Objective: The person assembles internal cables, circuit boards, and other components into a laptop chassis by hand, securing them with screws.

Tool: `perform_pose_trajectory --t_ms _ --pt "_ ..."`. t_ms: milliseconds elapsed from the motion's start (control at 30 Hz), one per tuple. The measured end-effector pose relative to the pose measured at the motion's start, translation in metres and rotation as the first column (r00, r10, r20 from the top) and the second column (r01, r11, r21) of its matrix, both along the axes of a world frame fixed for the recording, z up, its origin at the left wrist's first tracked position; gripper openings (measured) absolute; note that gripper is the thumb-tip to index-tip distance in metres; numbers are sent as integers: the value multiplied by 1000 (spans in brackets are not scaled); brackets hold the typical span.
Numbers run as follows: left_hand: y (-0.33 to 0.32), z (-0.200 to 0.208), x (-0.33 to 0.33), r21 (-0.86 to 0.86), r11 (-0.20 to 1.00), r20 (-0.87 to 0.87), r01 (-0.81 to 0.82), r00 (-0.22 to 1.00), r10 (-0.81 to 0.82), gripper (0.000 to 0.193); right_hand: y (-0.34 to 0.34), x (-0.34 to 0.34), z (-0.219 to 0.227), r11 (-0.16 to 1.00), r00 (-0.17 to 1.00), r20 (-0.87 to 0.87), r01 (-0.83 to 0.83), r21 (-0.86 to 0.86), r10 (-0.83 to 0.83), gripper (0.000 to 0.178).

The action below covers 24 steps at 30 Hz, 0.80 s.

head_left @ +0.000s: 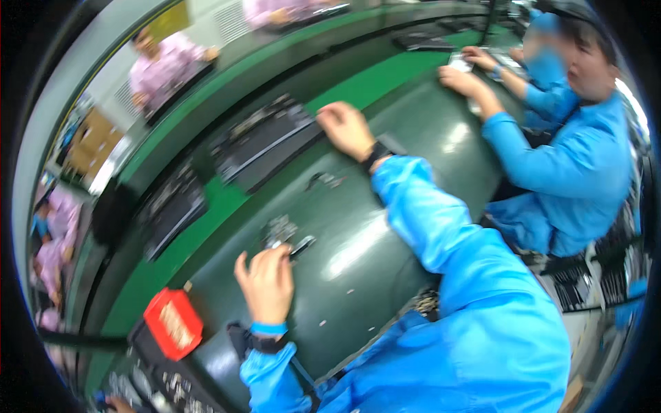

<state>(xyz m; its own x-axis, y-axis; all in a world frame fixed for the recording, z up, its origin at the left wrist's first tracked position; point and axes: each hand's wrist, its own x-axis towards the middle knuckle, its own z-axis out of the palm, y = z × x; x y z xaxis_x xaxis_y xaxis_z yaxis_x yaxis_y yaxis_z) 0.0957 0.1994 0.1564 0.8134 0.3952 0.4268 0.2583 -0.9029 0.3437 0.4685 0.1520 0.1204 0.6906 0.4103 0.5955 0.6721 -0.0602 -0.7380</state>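
Observation:
My right hand reaches far forward, its bent fingers at the right end of a flat black casing that looks like a laptop base. The casing lies tilted across the green belt, with small parts along its far edge. My left hand hovers low over the dark green table, fingers loosely bent and partly apart. Just beyond its fingertips lie a short black piece and a small heap of clear and metallic bits; blur hides whether the fingers touch them. A thin dark strip rests between my hands.
A red tray of small parts stands at the left by a black bin. Another black casing sits on the belt. At the right a co-worker in a blue sleeve handles a pale item; people in pink work across the line.

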Motion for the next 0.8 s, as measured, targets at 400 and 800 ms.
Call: perform_pose_trajectory --t_ms 400,800 --pt "-10 -3 6 51 998 -2 49 999 -49 16 -5 3 -1 1000 990 -143 -17 -20 14 28" --pt "-10 3 11 36 999 104 20 994 -24 11 -1 11 -5 998 991 -130 -43 -44 37 29"
